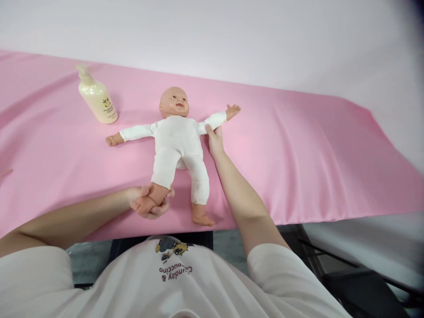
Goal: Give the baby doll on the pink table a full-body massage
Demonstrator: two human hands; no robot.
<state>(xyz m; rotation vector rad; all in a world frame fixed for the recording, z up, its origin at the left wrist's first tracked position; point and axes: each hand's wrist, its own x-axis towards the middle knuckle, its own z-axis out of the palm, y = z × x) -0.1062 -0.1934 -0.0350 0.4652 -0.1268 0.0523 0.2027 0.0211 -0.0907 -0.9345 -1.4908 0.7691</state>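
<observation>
A baby doll (179, 137) with a soft white cloth body lies face up on the pink cloth, arms spread and head toward the far side. My left hand (153, 206) is closed around the doll's lower leg and foot, with its fingers curled beneath. At the doll's other side, my right hand (215, 139) grips the upper arm near the armpit, thumb on top and fingers mostly hidden underneath. The doll's second foot (201, 216) rests near the cloth's front edge, touched by neither hand.
A cream pump bottle (98, 99) stands at the back left, beyond the doll's outstretched arm. The pink cloth (298, 168) covers the table and has folds on the right. A white wall (251, 39) rises behind. Dark furniture (357, 282) is below at the right.
</observation>
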